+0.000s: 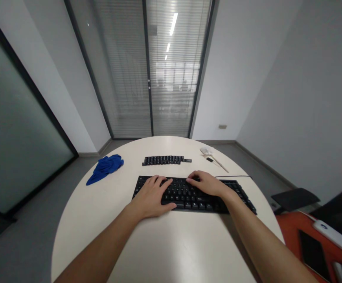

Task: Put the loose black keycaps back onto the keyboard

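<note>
Black keyboard under two bare hands on a cream table

Orange-red material covers a seat [289, 228] at the lower right of the frame, with a dark phone-like slab [315, 253] and a long white bar [337, 239] lying on it. Beside it, the round cream table [173, 255] fills the lower middle, its surface shiny near the bottom. Both forearms reach up from the bottom edge.

Across the centre of the table lies the black keyboard [185, 193], slightly below the middle of the frame. The left hand [153, 197] rests palm down over its left part, fingers spread and thumb out along the lower rows, clasping nothing visible. The right hand [205, 183] bends over the upper middle rows, thumb and fingers drawn close together; whether they pinch anything, I cannot tell. A thin black cable [236, 176] runs right from the keyboard's top edge.

Beyond, a crumpled blue cloth [106, 168] lies at the table's left. Loose black keycaps [163, 160] sit in rows above the keyboard, and a pale stick [220, 163] slants to their right, near a small dark piece [209, 160]. Farthest, at upper centre, stand glass panels [126, 78] with blinds, beside white wall.
</note>
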`<state>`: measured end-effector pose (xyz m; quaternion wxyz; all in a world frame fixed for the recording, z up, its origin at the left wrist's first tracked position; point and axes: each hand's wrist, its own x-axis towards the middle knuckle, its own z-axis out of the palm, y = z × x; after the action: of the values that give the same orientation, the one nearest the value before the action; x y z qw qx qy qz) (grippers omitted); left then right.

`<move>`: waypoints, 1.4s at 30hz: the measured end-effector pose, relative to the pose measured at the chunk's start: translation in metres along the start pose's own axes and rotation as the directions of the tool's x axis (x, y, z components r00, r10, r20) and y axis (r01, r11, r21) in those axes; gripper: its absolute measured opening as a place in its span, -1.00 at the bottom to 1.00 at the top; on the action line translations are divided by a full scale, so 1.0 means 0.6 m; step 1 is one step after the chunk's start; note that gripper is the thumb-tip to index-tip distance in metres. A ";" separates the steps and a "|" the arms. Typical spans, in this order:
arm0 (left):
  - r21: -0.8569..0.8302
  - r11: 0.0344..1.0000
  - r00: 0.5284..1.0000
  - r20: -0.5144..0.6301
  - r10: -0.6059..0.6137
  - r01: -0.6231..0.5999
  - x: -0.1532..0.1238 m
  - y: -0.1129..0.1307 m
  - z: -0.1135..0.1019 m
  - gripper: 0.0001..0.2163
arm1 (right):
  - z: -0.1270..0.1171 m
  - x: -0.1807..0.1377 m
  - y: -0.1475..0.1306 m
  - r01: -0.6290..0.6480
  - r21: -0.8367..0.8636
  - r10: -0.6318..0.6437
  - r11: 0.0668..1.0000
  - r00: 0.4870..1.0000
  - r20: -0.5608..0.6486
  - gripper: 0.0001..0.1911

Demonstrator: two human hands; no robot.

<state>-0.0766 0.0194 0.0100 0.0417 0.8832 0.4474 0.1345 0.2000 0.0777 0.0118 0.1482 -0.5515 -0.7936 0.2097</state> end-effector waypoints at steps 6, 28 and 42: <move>0.016 1.000 1.000 0.002 0.013 -0.013 0.002 0.006 0.002 -0.31 | 0.006 0.059 0.000 -0.068 -0.180 0.059 0.981 0.996 -0.060 -0.56; -0.015 1.000 1.000 -0.004 0.023 -0.023 0.002 0.006 0.011 -0.33 | -0.002 0.081 -0.041 -0.098 -0.275 0.063 0.956 0.989 -0.135 -0.74; -0.009 1.000 1.000 0.013 0.012 -0.012 0.000 0.006 0.007 -0.34 | -0.007 -0.023 -0.015 0.122 0.256 -0.113 0.959 0.992 -0.050 -0.70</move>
<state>-0.0726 0.0175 0.0065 0.0479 0.8864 0.4414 0.1310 0.1997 0.0625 0.0197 0.2448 -0.4830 -0.7882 0.2925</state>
